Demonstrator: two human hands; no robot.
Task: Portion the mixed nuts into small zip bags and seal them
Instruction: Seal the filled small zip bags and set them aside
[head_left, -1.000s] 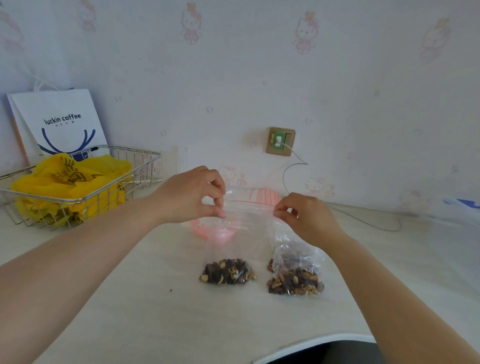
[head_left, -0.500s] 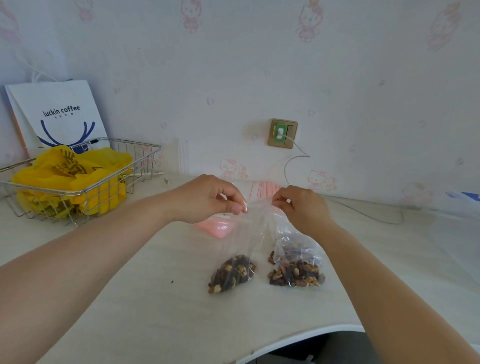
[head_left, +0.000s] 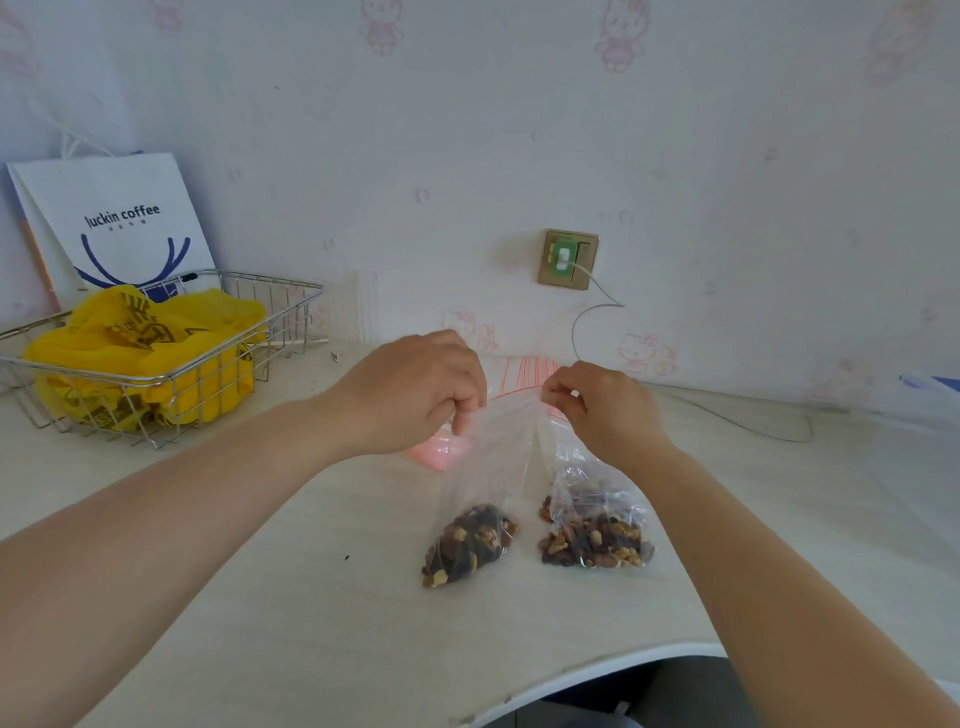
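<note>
A small clear zip bag (head_left: 483, 488) with mixed nuts in its bottom stands tilted on the table, its top edge stretched between both hands. My left hand (head_left: 415, 395) pinches the bag's top at the left end. My right hand (head_left: 597, 410) pinches it at the right end. The nuts rest on the tabletop. To the right lies a second clear bag of mixed nuts (head_left: 597, 530), partly under my right wrist. A stack of empty zip bags with red stripes (head_left: 519, 371) lies behind the hands.
A pink object (head_left: 436, 452) lies behind the held bag. At the left stands a wire basket (head_left: 171, 374) holding yellow bags, with a white paper coffee bag (head_left: 114, 223) behind it. A cable (head_left: 727, 415) runs from the wall socket across the table. The table's front edge (head_left: 597, 670) curves near me.
My hands have moved closer together along the bag's top, and the bag's bottom has swung left and tilted. The view has shifted slightly downward.
</note>
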